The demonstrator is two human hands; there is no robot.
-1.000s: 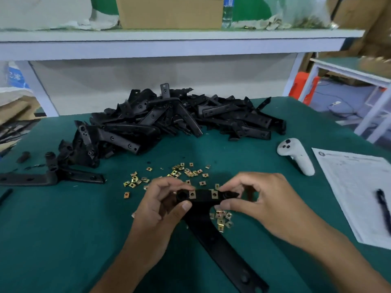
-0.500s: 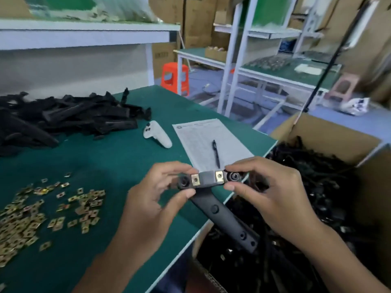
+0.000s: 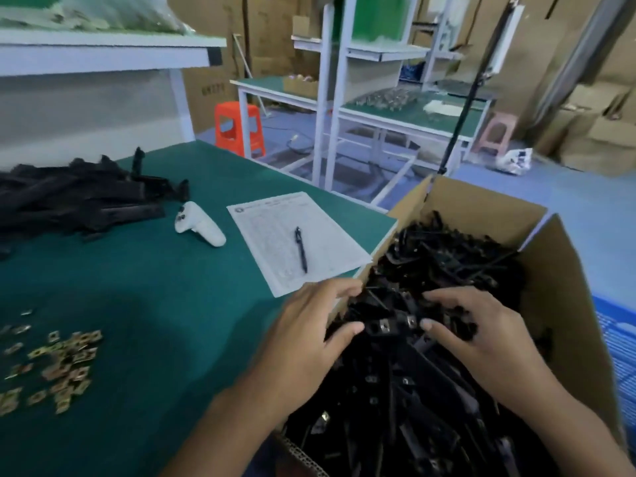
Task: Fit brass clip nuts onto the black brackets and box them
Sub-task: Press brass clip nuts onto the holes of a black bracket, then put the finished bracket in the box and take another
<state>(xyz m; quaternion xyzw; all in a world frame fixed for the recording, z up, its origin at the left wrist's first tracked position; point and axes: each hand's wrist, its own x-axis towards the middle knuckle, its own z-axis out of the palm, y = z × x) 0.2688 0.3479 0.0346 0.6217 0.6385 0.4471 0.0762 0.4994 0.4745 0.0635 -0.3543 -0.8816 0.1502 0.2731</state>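
A green work table (image 3: 137, 304) is filling the left half of the view, with an open cardboard box (image 3: 550, 304) standing against its right edge. The box is holding a heap of boxed brackets (image 3: 430, 390). A pile of unfitted black brackets (image 3: 69, 201) is lying at the table's far left. A printed sheet (image 3: 327, 242) is lying near the table's right edge, a pen (image 3: 301, 249) resting on it, a white controller (image 3: 199, 225) just beside it. The left hand (image 3: 309, 342) and right hand (image 3: 481, 335) are hovering over the box, each pinching one end of a bracket (image 3: 395, 325) carrying two brass clip nuts (image 3: 410, 321). Loose clip nuts (image 3: 62, 366) are lying scattered at the table's near left.
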